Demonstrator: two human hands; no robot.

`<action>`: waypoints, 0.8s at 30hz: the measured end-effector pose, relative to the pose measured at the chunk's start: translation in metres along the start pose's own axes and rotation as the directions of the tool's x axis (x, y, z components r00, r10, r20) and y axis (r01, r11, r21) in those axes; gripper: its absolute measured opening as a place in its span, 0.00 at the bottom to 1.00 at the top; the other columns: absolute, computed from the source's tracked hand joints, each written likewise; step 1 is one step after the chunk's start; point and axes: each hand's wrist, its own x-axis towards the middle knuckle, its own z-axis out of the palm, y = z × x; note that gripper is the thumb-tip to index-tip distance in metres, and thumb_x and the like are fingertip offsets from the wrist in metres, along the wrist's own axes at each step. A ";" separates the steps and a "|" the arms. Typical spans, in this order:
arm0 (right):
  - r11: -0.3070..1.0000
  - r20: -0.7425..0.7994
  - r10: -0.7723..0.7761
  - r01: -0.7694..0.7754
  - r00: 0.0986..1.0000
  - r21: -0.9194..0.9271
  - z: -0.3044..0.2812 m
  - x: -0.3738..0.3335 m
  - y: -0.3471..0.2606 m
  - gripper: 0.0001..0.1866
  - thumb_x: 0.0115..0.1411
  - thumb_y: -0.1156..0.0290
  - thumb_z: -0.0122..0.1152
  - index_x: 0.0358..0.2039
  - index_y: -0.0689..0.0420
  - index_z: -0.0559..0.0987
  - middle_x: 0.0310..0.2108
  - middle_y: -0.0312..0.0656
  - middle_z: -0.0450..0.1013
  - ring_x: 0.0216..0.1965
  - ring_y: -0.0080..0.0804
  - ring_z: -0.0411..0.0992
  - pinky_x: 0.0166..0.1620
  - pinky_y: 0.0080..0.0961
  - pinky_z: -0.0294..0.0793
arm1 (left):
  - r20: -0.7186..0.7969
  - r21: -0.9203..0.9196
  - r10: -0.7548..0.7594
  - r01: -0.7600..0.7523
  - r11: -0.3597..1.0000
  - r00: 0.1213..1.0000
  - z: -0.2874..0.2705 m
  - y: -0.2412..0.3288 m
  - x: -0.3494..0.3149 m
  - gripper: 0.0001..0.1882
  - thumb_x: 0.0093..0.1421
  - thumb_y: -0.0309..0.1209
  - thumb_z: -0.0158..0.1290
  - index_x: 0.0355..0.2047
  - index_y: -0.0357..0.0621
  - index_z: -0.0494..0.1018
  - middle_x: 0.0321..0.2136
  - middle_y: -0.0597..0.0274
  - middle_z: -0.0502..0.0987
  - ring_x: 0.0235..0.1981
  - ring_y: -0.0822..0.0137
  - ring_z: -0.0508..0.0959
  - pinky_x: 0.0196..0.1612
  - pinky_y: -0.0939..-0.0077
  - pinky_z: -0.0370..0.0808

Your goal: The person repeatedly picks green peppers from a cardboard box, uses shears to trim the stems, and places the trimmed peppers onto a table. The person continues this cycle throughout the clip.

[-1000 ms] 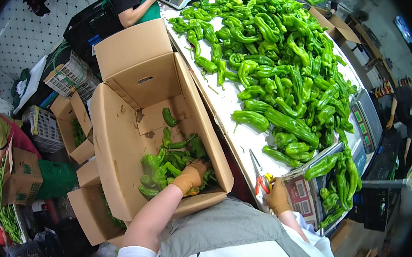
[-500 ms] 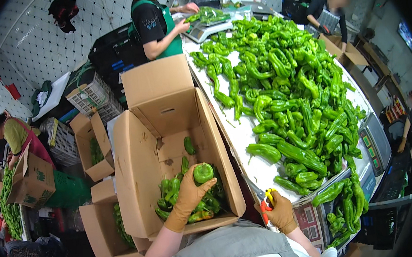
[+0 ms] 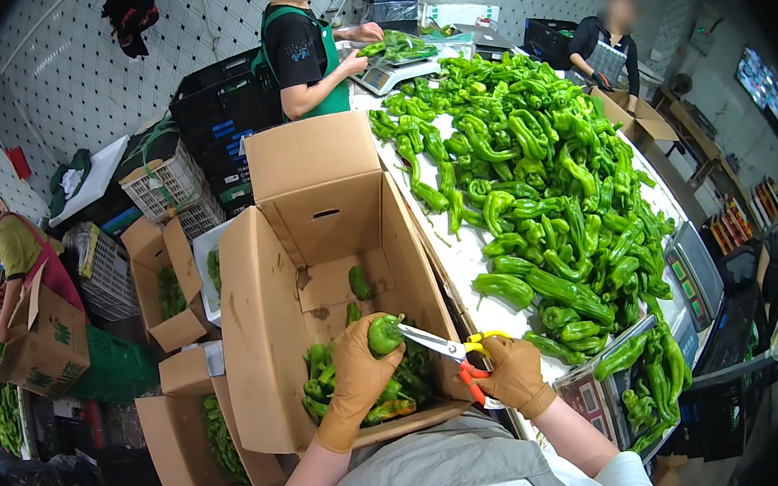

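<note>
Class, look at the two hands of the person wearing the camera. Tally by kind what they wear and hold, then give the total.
Brown gloves: 2, one on the left hand and one on the right hand
Green pepper: 1, in the left hand
Scissors: 1, in the right hand
Total: 4

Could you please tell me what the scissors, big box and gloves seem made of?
Scissors: blades probably metal, silvery and shiny; red-and-yellow grips likely plastic, smooth and brightly coloured. Box: matte cardboard, judging by its brown, folded-out flap. Gloves: dull tan, close-fitting, perhaps rubber or fabric; the look leaves it open.
</note>
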 end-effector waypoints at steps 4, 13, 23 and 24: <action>0.999 0.117 0.017 -0.013 0.993 -0.031 -0.002 -0.006 0.000 0.24 0.41 0.47 0.68 0.27 0.56 0.78 0.13 0.42 0.69 0.16 0.40 0.68 0.21 0.31 0.66 | 0.079 0.013 -0.006 0.005 1.000 0.997 -0.008 -0.002 -0.001 0.20 0.39 0.28 0.64 0.36 0.43 0.73 0.29 0.56 0.77 0.32 0.60 0.77 0.36 0.72 0.72; 0.280 0.543 0.261 -0.601 0.798 0.748 0.004 0.012 -0.001 0.18 0.60 0.58 0.56 0.28 0.63 0.74 0.20 0.36 0.70 0.21 0.23 0.69 0.27 0.20 0.68 | 0.404 -0.908 -0.212 0.418 0.027 0.890 0.002 0.009 -0.009 0.24 0.54 0.25 0.57 0.51 0.42 0.65 0.45 0.55 0.72 0.49 0.56 0.72 0.52 0.63 0.71; 0.037 0.290 0.101 -0.295 0.952 0.955 0.025 0.045 0.005 0.13 0.55 0.76 0.61 0.34 0.57 0.65 0.31 0.36 0.65 0.31 0.25 0.70 0.27 0.23 0.78 | 0.222 -0.975 -0.296 0.218 -0.047 0.929 0.038 0.014 -0.016 0.24 0.57 0.27 0.53 0.55 0.48 0.62 0.49 0.54 0.69 0.52 0.56 0.69 0.55 0.59 0.69; 0.115 0.163 0.071 -0.170 0.984 0.979 0.032 0.046 0.012 0.14 0.54 0.77 0.61 0.35 0.57 0.64 0.31 0.35 0.64 0.31 0.24 0.70 0.28 0.24 0.79 | 0.242 -0.970 -0.321 0.241 -0.043 0.915 0.038 0.007 -0.016 0.23 0.58 0.28 0.53 0.54 0.48 0.63 0.48 0.54 0.70 0.52 0.56 0.70 0.54 0.59 0.70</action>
